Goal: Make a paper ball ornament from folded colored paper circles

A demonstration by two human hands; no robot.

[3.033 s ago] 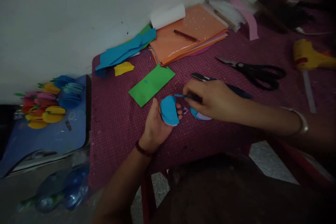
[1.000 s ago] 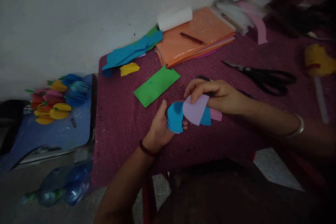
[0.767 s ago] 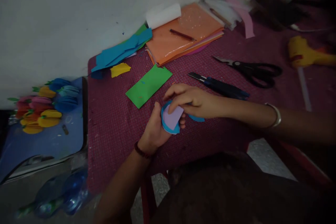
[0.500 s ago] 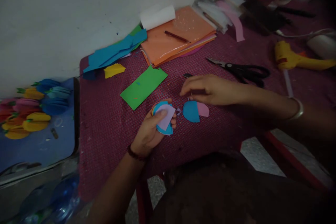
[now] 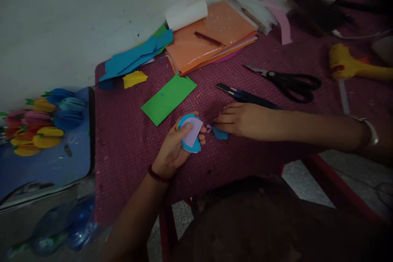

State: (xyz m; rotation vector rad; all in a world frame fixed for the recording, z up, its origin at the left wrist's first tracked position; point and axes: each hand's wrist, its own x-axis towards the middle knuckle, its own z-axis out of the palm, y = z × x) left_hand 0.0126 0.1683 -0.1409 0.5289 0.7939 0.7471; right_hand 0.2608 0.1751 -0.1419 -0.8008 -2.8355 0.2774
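Far left, beside the worktop [image 5: 129,163], folded paper fruits [image 5: 39,127] in yellow, pink and blue lie on a blue sheet. On the worktop's maroon checked cloth, a flat green rectangle [image 5: 168,98] lies left of centre. Just near of it the left hand [image 5: 172,149] is closed on a stack of paper discs [image 5: 189,133], thumb pressing a pale lilac piece onto the blue ones. The stack looks thin and loosely aligned, so in my judgement a slackened thumb could let the layers slide or fan out. The right hand [image 5: 242,119] lies flat over a blue half-disc [image 5: 220,133] on the cloth, fingers extended, gripping nothing that shows; a drag could crease it. Farther right: a slim utility knife [image 5: 245,95], black scissors [image 5: 288,81], a yellow glue gun [image 5: 350,65].
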